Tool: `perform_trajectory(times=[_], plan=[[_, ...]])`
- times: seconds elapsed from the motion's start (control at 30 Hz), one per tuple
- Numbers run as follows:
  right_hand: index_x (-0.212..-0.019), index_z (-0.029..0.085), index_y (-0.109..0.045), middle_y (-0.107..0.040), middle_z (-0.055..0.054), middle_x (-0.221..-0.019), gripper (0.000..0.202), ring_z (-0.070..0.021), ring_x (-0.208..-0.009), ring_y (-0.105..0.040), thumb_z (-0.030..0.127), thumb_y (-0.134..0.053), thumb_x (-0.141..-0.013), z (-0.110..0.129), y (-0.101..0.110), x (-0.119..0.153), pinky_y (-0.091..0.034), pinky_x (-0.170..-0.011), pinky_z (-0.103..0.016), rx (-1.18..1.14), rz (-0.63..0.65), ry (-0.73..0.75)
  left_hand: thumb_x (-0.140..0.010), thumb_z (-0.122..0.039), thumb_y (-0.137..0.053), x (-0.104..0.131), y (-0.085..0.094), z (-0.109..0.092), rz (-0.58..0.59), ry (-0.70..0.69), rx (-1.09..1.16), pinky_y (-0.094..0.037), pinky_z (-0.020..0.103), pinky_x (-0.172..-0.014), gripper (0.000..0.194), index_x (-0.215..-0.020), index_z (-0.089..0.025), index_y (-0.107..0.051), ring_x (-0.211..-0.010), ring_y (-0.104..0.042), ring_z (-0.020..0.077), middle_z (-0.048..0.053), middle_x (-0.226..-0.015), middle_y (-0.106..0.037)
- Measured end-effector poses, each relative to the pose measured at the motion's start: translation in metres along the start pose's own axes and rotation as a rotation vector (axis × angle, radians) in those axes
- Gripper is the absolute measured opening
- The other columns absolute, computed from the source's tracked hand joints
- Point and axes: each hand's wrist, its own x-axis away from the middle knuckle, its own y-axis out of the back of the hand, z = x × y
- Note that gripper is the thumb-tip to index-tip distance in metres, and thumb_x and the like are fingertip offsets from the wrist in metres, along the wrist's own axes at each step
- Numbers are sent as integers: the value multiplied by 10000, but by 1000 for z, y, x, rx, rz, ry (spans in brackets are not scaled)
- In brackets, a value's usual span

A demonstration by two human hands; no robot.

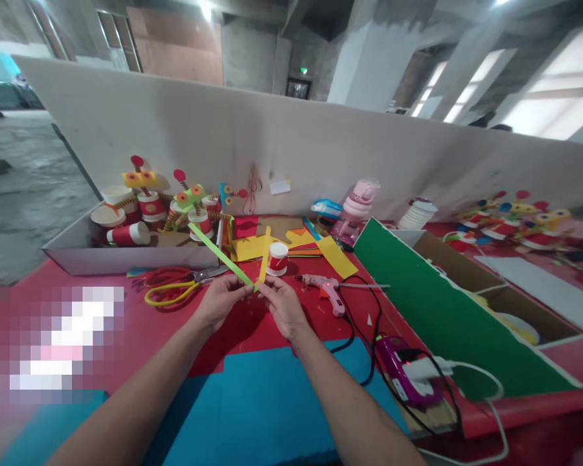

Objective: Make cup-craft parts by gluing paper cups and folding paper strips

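My left hand point(222, 299) pinches the lower end of a green paper strip point(218, 251), which slants up to the left. Between the fingers of my right hand point(282, 304) is a yellow paper strip point(265, 255), standing nearly upright. The two strips meet at their lower ends in a V, where my fingertips come together. Whether they are glued there I cannot tell. Just behind my right hand stands a small red and white paper cup point(277, 257). To the right lies a pink glue gun point(326, 290) with a glue stick in its back.
Scissors with yellow handles point(172, 294) lie left of my hands. Behind them a box point(136, 260) holds cups and paper-cup figures. Yellow paper point(337, 255), a pink bottle point(357, 210), a green-sided box point(432, 310) and a purple power strip point(403, 369) with cables are around. Blue sheets point(267, 408) lie in front.
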Motion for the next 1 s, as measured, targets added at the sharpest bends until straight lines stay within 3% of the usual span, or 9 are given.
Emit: perform_trajectory(times=[0.13, 0.23, 0.33, 0.47, 0.73, 0.83, 1.0], plan=[[-820, 169, -706, -594, 33, -617, 288, -66, -554, -480, 337, -801, -607, 4, 0, -1, -421, -593, -210, -126, 30, -116, -709, -314, -694, -1, 7, -6, 96, -21, -198, -387, 246, -610, 195, -720, -125, -645, -603, -508, 118, 8, -637, -603], [-749, 172, -699, -575, 44, -580, 226, -70, -548, -477, 297, -806, -594, 4, 0, -1, -421, -601, -216, -100, -70, 29, -746, -334, -653, -1, 11, -8, 108, -22, -196, -385, 247, -599, 203, -730, -135, -620, -585, -499, 114, -3, -631, -581], [-770, 185, -695, -635, 25, -660, 212, -93, -598, -532, 292, -789, -613, 3, 0, 0, -436, -640, -242, 28, -92, 148, -762, -342, -627, -2, 12, -6, 110, -34, -168, -380, 245, -588, 203, -723, -147, -586, -569, -487, 109, -18, -621, -551], [-791, 176, -676, -653, 6, -650, 220, -132, -623, -586, 294, -770, -630, 0, 0, 4, -444, -627, -261, 299, 26, 133, -743, -320, -640, -4, 12, -2, 119, -94, -253, -379, 244, -609, 192, -673, -149, -590, -624, -491, 121, -5, -644, -563], [-769, 190, -640, -660, 9, -637, 213, -146, -625, -610, 338, -732, -647, -3, 2, 3, -434, -590, -251, 272, -156, 108, -751, -365, -635, -3, 5, 1, 4, -5, -48, -376, 239, -582, 226, -783, -143, -621, -567, -482, 103, -9, -640, -564], [-754, 189, -649, -651, 15, -630, 193, -146, -638, -600, 316, -740, -641, -6, 3, 1, -443, -622, -260, 263, -150, 146, -729, -337, -666, -1, 0, 6, 26, -4, -75, -367, 233, -573, 204, -757, -139, -626, -562, -474, 95, -5, -650, -576], [-753, 190, -660, -646, 18, -645, 188, -141, -644, -583, 304, -747, -632, -7, 3, 1, -449, -651, -267, 240, -129, 146, -704, -329, -688, 0, -9, 12, -58, -24, -61, -367, 229, -552, 194, -716, -146, -625, -548, -483, 98, -11, -614, -578]])
